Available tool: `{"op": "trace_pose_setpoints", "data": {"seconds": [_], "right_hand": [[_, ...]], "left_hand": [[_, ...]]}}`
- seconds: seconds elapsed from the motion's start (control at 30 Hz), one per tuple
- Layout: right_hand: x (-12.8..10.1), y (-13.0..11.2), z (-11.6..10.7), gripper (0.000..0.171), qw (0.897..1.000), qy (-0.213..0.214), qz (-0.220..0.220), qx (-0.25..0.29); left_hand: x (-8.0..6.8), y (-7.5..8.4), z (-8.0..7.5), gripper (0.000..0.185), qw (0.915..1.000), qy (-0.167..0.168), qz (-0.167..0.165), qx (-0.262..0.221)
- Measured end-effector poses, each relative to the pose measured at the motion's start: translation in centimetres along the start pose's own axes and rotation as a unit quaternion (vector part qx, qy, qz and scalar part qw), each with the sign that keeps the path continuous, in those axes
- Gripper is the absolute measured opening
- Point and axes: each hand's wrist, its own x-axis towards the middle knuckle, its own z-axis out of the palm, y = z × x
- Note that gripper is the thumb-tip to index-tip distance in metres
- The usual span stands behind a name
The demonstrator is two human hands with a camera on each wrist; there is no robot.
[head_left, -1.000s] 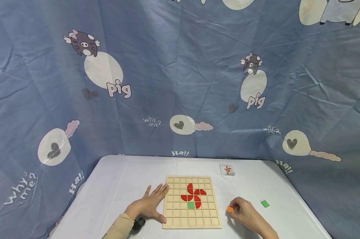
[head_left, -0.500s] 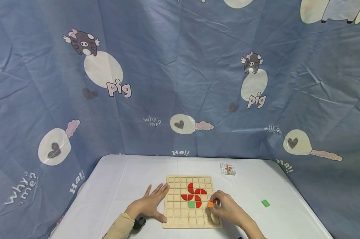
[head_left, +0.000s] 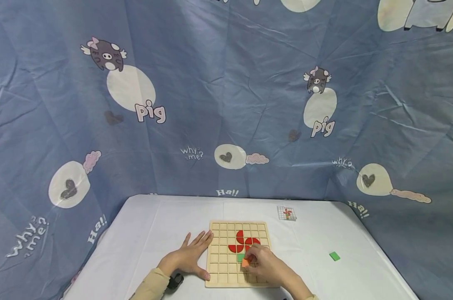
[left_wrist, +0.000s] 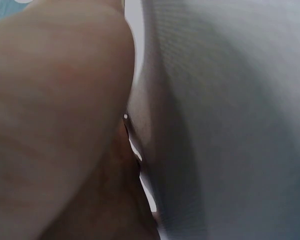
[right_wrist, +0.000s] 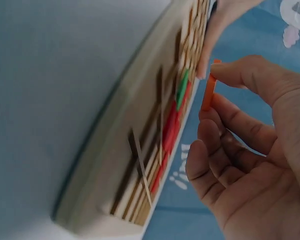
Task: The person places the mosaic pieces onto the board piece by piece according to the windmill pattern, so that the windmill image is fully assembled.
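Observation:
A square wooden grid board (head_left: 219, 277) lies on the white table, with several red petal-shaped tiles (head_left: 235, 248) and a green square tile (head_left: 240, 258) set in its cells. My right hand (head_left: 267, 265) pinches an orange square tile (right_wrist: 209, 91) between thumb and fingers, just over the cell on the near side of the green tile. In the right wrist view the orange tile is tilted on edge, apart from the board. My left hand (head_left: 189, 257) has its fingers spread, fingertips and thumb touching the board's left edge. The left wrist view shows mostly blurred skin.
A loose green square tile (head_left: 334, 256) lies on the table to the right. At the back right is a small card (head_left: 286, 213) printed with a grid and a pinwheel pattern. A blue patterned cloth (head_left: 226, 104) hangs behind the table.
My right hand has carried the orange tile leftward, from the table right of the board to above the cells below the green tile. My left hand has stayed in place.

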Motion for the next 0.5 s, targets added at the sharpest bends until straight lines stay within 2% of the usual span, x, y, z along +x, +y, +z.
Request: {"op": "trace_pose_setpoints", "data": {"seconds": [0.27, 0.5], "right_hand": [[0.3, -0.1, 1.3, 0.015, 0.998, -0.039, 0.04, 0.0], [0.2, 0.0, 1.1, 0.014, 0.999, -0.035, 0.028, -0.006]], "left_hand": [[-0.1, 0.2, 0.0, 0.127, 1.0, -0.004, -0.004, -0.003], [0.1, -0.1, 0.1, 0.126, 1.0, 0.0, 0.001, -0.004]]}}
